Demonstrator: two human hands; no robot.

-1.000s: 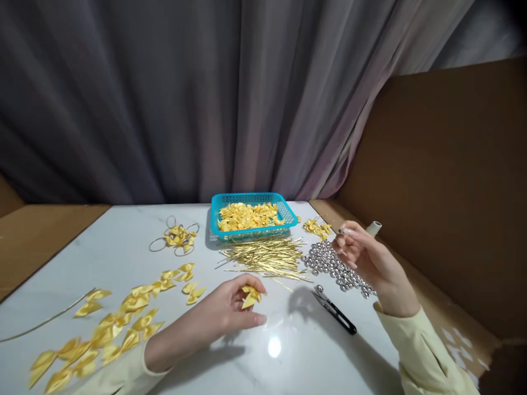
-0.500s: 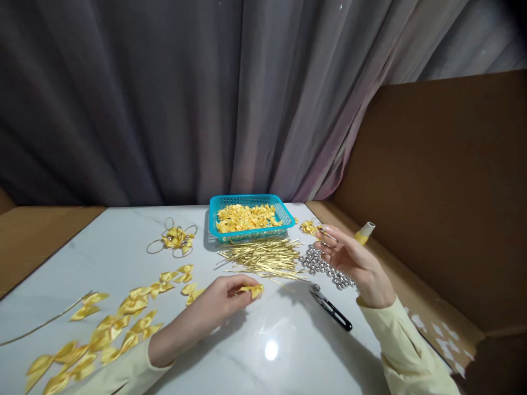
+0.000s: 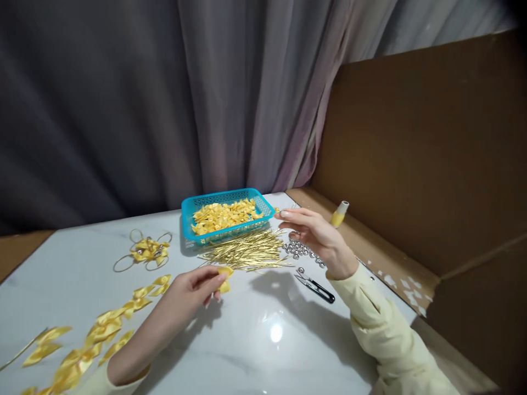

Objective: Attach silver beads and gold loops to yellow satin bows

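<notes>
Right, from where I'm standing: L hand (image 3: 195,288) has a yellow ribbon piece (image 3: 225,286) pinched btwn thumb & fingers, held just over the white table (image 3: 230,345), near side of the gold wire strips (image 3: 247,249). R hand (image 3: 319,233) is up over the silver beads (image 3: 302,249), fingers bent, tips close to the near-right corner of the blue basket (image 3: 236,227); can't tell if those tips are tog. or gripping anything. Basket's got a heap of yellow ribbon bits (image 3: 224,216) in it. Blk-handled snips (image 3: 319,291) lie below R hand, one loose bead (image 3: 301,270) just by the points. Yellow bottle w/ pale top (image 3: 338,216) stands past R hand. Over on L side: yellow bows (image 3: 105,326) in a rough line, partly behind L forearm, plus a yellow cluster w/ wire loops (image 3: 150,251) farther back.
</notes>
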